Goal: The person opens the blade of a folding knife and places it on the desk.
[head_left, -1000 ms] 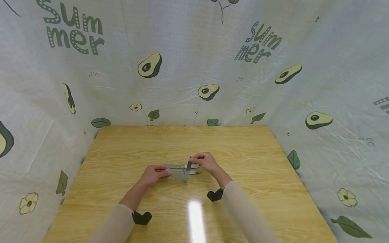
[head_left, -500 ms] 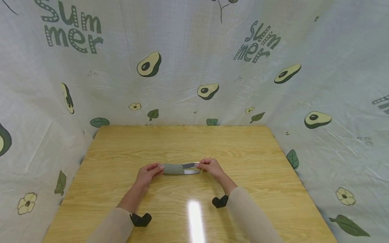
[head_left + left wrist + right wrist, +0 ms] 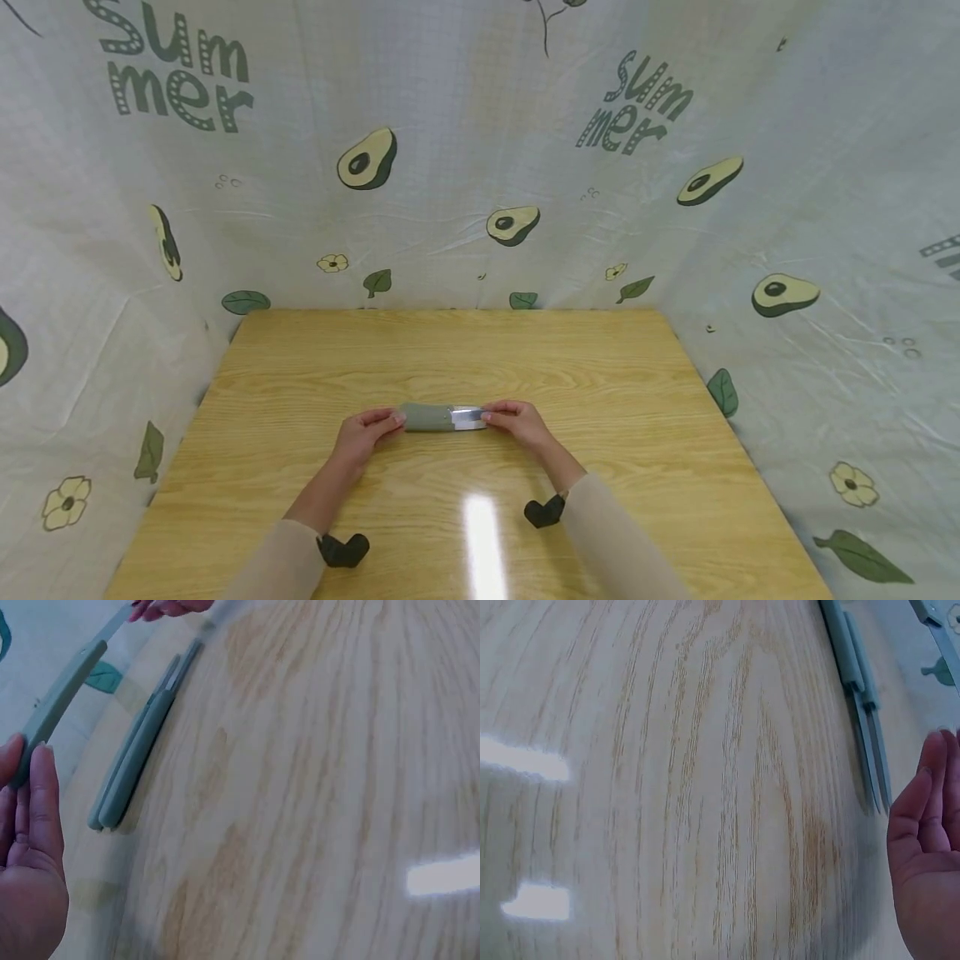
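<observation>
A folding knife is held level above the table between both hands, its blade (image 3: 465,418) straight out from the grey-green handle (image 3: 423,417). My left hand (image 3: 363,435) pinches the handle's left end between thumb and fingers. At the other end, my right hand (image 3: 527,425) pinches the blade near its tip. Below it two more folding knives (image 3: 142,754) lie side by side on the table, blades out, pointing to the right. From above, the held knife mostly covers them. The right wrist view shows that pair of knives (image 3: 847,656) left of my right hand (image 3: 934,847).
The wooden table (image 3: 360,350) spreads out around both hands, with a bright reflection near its front. A curtain (image 3: 450,108) printed with avocados and leaves rises behind the table and along its sides. A dark wrist mount (image 3: 343,550) sits on each forearm.
A second ago the blade stood at an angle to the handle; my right hand has swung it out straight. Since half a second ago the blade has lowered over the knives below.
</observation>
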Available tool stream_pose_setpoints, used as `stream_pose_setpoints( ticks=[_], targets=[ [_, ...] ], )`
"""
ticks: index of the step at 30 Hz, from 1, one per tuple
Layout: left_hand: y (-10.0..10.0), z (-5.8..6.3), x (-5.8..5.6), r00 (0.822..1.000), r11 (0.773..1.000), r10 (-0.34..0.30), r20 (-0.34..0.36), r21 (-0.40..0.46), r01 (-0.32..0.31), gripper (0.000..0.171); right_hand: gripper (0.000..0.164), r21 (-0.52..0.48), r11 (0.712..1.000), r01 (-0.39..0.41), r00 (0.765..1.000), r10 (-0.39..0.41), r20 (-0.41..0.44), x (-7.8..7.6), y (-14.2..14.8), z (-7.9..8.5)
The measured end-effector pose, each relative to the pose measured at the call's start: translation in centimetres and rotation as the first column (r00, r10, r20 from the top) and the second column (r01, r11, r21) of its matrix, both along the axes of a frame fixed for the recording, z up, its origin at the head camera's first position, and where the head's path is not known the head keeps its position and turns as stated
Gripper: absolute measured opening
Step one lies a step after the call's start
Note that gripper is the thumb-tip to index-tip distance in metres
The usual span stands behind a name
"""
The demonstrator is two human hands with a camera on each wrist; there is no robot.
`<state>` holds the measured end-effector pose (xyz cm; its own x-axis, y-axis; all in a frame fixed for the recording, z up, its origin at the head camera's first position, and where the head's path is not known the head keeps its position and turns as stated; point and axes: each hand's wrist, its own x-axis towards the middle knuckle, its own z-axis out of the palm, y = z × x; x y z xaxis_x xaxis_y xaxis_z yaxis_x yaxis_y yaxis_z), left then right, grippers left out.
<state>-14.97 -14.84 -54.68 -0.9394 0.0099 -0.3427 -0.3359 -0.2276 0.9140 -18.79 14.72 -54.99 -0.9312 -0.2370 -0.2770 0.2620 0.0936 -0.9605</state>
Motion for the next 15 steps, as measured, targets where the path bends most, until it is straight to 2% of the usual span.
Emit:
stream_pose_setpoints(
  ticks=[4, 9, 15],
  targets=[
    [0.0, -0.5, 0.6, 1.000, 1.000, -0.013, 0.009, -0.021, 0.013, 0.045, 0.037, -0.046, 0.999, -0.004, 1.000, 0.003, -0.010, 0.6, 0.0, -0.1],
    [0.5, -1.2, 0.9, 0.999, 0.999, 0.036, 0.000, -0.037, -0.036, 0.042, 0.043, -0.038, 0.998, 0.043, 0.999, -0.042, 0.018, 1.7, 0.1, -0.6],
    [1.0, -1.2, 1.2, 0.996, 0.985, 0.087, -0.014, -0.151, -0.089, 0.038, 0.052, -0.033, 0.991, 0.128, 0.990, -0.125, 0.072, 2.6, 0.0, -1.2]
  ],
)
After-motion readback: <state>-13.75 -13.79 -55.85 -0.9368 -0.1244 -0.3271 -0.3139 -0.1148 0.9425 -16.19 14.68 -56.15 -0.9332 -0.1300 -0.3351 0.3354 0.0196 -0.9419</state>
